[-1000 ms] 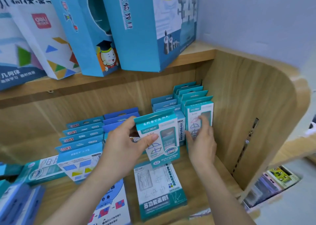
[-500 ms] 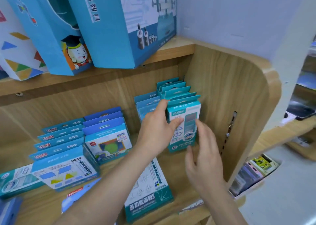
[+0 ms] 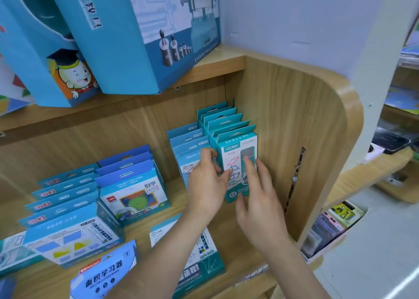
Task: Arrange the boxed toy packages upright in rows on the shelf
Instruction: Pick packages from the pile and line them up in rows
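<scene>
A teal-and-white toy box stands upright at the front of the rightmost row of teal boxes, close to the wooden side panel. My left hand pinches its left edge, thumb on the front and fingers curled behind. My right hand lies with straight fingers against the box's front face. To the left stand a row of light blue boxes, a row of darker blue boxes and a further row, all upright.
A teal box lies flat on the wooden shelf under my forearms, and a blue pack lies at the front edge. The side panel closes the right end. Large blue boxes overhang from the upper shelf.
My left hand carried the teal box rightward and back to the front of the rightmost row. My right hand left the row's front box and now touches the new box's face.
</scene>
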`<state>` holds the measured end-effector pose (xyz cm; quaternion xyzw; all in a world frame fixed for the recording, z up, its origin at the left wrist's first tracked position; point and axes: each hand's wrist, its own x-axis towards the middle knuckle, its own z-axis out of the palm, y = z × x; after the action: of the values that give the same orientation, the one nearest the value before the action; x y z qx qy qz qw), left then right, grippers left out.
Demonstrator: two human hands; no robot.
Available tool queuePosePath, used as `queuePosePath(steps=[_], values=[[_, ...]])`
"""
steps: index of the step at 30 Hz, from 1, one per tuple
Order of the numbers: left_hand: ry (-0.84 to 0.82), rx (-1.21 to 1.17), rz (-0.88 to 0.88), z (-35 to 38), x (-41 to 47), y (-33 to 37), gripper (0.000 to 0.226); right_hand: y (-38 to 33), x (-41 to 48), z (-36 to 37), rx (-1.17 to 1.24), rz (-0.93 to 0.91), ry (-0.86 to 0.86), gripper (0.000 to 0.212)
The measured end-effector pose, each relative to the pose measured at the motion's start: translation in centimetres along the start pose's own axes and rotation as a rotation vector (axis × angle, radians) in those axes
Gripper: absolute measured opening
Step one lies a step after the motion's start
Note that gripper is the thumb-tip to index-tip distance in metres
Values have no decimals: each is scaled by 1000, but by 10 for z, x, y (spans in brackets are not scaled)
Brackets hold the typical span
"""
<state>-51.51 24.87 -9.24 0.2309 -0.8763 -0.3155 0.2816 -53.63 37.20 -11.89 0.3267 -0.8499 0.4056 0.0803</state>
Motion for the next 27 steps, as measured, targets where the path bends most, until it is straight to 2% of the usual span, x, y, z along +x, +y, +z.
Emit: queuePosePath(steps=[4, 10, 17, 22, 27], values=[[24, 43, 44, 2, -1, 1, 42, -3, 11, -3, -30, -91, 52, 76], [28, 168, 83, 2, -3, 2, 67, -13, 31, -9, -170, -160, -8, 68], [-65, 367, 40, 4, 0, 12, 58, -22, 48, -21, -317, -116, -55, 69], [-71, 367, 10, -2, -1, 11, 66, -25, 47, -30, -273, -118, -46, 66], [-18, 326, 69, -17, -9, 3, 81, -30, 40, -37, -178, -130, 42, 57]])
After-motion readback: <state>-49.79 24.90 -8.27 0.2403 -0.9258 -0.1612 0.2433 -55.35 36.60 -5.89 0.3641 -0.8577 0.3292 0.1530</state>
